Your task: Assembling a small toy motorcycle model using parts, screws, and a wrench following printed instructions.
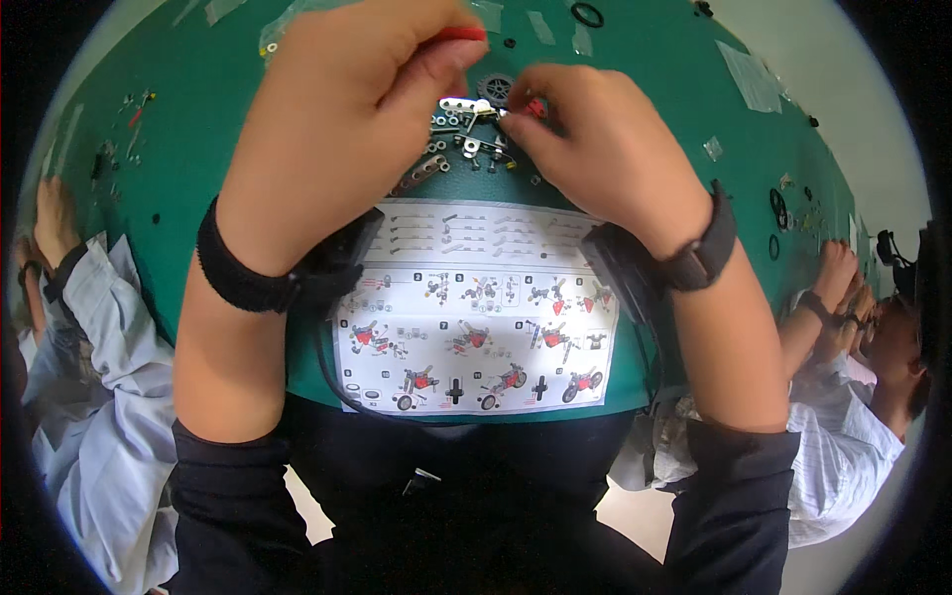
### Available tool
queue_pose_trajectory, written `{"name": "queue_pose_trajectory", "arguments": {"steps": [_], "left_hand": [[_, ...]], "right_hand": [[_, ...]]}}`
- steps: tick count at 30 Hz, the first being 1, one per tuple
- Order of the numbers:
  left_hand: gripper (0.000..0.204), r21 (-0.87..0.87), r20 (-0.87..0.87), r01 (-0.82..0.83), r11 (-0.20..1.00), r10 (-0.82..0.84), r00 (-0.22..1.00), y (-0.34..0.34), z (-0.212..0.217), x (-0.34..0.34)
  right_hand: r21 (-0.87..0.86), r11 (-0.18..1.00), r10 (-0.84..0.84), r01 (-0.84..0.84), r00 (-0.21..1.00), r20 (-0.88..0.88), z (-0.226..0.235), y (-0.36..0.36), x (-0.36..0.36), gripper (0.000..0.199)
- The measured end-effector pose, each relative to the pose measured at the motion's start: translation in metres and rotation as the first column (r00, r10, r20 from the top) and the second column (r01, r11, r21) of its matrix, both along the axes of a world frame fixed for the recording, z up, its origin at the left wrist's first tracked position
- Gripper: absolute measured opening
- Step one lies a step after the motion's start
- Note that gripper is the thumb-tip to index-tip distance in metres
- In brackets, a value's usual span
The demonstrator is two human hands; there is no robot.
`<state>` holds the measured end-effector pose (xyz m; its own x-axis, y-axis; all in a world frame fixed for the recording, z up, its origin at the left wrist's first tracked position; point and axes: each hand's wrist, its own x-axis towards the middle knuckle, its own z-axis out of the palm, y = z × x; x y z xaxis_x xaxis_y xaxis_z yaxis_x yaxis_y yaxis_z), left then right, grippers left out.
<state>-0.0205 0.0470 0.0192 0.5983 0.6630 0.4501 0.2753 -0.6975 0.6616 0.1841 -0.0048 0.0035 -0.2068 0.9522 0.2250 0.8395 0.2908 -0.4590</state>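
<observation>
Red shows at the fingertips of my left hand (357, 109), at the top of the frame just left of centre: thumb and finger are pinched closed on a small red piece (461, 36). My right hand (610, 139), upper right of centre, has its fingers curled, the thumb near them, beside the loose metal parts (472, 147) — whether it grips anything, I cannot tell. A dark grey wheel (494, 87) lies at upper centre, near those fingers. Mid-frame, an instruction sheet (426, 315) lies on the green counter (674, 59) — partly between my forearms.
</observation>
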Motion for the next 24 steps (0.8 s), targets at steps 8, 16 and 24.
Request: {"name": "queue_pose_trajectory", "arguments": {"steps": [8,16,24], "left_hand": [[0.007,0.070,0.061,-0.091,0.993,0.087,0.994,-0.014,0.032,0.001],[0.011,-0.372,0.216,0.061,0.926,0.022,0.976,-0.024,0.002,0.012],[0.018,-0.236,0.235,0.270,0.933,-0.215,0.948,-0.030,-0.002,0.020]], "right_hand": [[0.033,0.999,0.023,-0.025,0.997,0.078,-0.007,0.008,0.010,0.019],[-0.526,0.741,-0.476,-0.417,0.227,-0.850,0.020,-0.038,0.033,0.020],[-0.287,0.618,-0.483,-0.732,-0.066,-0.873,0.001,-0.045,0.045,0.019]]}}
